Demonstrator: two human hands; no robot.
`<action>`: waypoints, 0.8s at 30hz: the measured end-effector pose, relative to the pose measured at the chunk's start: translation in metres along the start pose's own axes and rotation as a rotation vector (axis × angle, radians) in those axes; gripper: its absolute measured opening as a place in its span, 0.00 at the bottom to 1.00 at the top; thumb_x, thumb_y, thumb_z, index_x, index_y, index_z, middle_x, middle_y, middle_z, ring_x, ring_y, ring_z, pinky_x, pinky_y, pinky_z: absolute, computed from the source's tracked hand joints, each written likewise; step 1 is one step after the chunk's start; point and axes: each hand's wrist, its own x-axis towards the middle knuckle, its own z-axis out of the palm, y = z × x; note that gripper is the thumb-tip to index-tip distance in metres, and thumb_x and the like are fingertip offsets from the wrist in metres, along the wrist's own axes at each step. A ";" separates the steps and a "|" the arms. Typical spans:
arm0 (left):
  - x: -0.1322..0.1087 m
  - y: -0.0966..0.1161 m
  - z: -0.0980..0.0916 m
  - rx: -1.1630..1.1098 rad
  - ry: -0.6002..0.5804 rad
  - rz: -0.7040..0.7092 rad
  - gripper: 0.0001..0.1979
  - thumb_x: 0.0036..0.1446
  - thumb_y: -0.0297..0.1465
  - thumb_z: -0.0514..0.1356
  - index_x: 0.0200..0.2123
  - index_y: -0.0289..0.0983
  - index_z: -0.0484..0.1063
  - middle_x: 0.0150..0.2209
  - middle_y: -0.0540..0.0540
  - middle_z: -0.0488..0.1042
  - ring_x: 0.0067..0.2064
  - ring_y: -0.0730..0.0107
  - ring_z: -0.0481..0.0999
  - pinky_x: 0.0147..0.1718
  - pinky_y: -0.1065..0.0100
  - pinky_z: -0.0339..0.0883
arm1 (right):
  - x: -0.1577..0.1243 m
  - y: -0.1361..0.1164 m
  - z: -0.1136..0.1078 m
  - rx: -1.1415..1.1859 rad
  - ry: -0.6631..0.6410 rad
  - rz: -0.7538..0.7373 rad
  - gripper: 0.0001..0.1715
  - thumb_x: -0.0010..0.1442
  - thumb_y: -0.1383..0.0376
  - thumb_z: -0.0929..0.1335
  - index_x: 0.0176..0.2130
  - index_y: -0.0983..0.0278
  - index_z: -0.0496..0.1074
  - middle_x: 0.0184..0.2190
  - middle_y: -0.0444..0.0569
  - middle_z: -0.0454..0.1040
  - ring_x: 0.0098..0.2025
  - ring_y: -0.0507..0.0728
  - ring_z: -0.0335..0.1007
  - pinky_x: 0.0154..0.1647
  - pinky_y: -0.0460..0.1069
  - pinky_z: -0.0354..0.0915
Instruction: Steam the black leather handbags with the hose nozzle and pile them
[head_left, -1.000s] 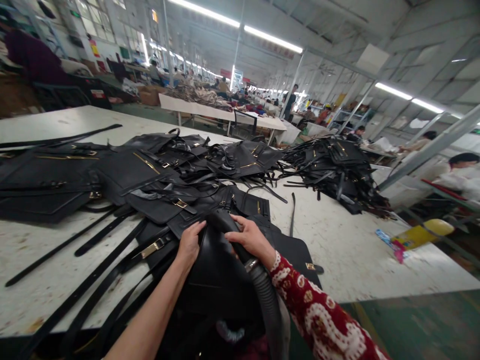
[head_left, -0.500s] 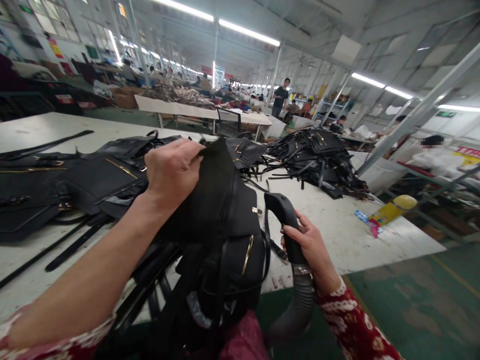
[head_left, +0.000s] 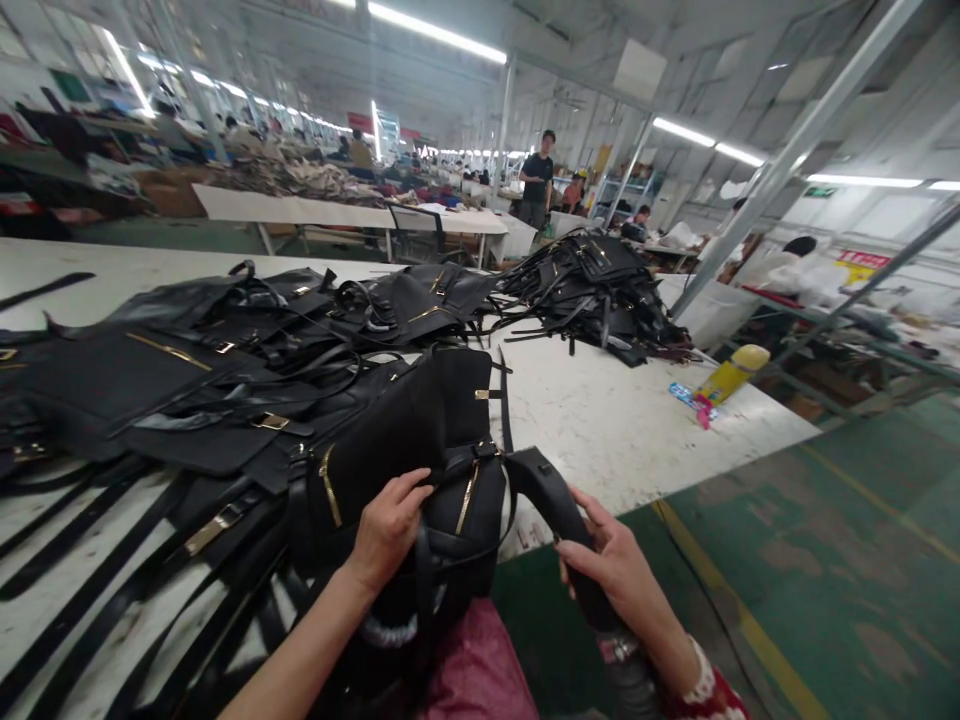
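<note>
A black bag with gold zippers stands at the near edge of the white table, its flap raised. My left hand is closed on the bag's top edge near the middle, fingers pinching the black material. My right hand wraps round a black curved nozzle joined to a grey ribbed hose. The nozzle's tip is beside the bag's right side, close to a gold zipper. The inside of the bag cannot be seen.
Several black bag pieces with straps spread over the left of the table. A heap of black pieces lies at the back right. A yellow bottle lies at the right. A person stands behind.
My left hand has come down from the raised flap to the bag's middle. The nozzle in my right hand is slightly lower. The view has turned right.
</note>
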 end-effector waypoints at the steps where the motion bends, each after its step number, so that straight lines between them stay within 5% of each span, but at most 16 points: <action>1: 0.004 0.004 -0.004 -0.023 0.029 -0.032 0.13 0.53 0.22 0.50 0.37 0.39 0.71 0.46 0.43 0.70 0.47 0.64 0.68 0.47 0.62 0.63 | -0.001 0.002 0.005 0.013 -0.032 0.010 0.41 0.50 0.63 0.71 0.58 0.63 0.52 0.24 0.43 0.70 0.18 0.52 0.64 0.15 0.44 0.62; 7: 0.039 0.028 -0.038 -0.150 0.176 -0.292 0.09 0.52 0.26 0.52 0.35 0.40 0.70 0.42 0.47 0.71 0.45 0.65 0.70 0.46 0.66 0.62 | -0.003 0.004 0.028 0.099 -0.171 0.009 0.40 0.49 0.68 0.70 0.58 0.59 0.54 0.30 0.44 0.70 0.20 0.51 0.65 0.16 0.44 0.62; 11: 0.055 0.028 -0.061 -0.077 0.108 -0.240 0.18 0.52 0.25 0.50 0.46 0.43 0.68 0.45 0.48 0.69 0.46 0.66 0.69 0.46 0.67 0.61 | 0.001 -0.004 0.035 0.167 -0.233 -0.007 0.40 0.48 0.70 0.70 0.57 0.59 0.55 0.30 0.44 0.71 0.20 0.50 0.65 0.17 0.43 0.63; 15: 0.063 0.025 -0.081 0.001 0.072 -0.194 0.17 0.52 0.27 0.51 0.44 0.46 0.71 0.46 0.50 0.70 0.45 0.64 0.69 0.47 0.66 0.61 | 0.010 -0.018 0.047 0.246 -0.335 -0.018 0.39 0.46 0.71 0.71 0.56 0.60 0.58 0.29 0.44 0.71 0.19 0.49 0.64 0.17 0.42 0.63; 18: 0.068 0.028 -0.097 -0.139 0.121 -0.266 0.15 0.51 0.29 0.54 0.41 0.46 0.74 0.43 0.51 0.73 0.45 0.63 0.70 0.50 0.65 0.59 | 0.017 -0.028 0.060 0.290 -0.395 -0.047 0.37 0.46 0.71 0.71 0.55 0.60 0.59 0.28 0.44 0.72 0.19 0.49 0.63 0.18 0.42 0.63; 24: 0.064 0.033 -0.114 -0.586 0.192 -0.626 0.12 0.45 0.34 0.60 0.35 0.40 0.76 0.37 0.47 0.76 0.43 0.58 0.71 0.49 0.61 0.60 | 0.031 -0.044 0.080 0.328 -0.528 -0.077 0.39 0.45 0.69 0.71 0.55 0.59 0.58 0.28 0.44 0.72 0.19 0.50 0.65 0.16 0.42 0.63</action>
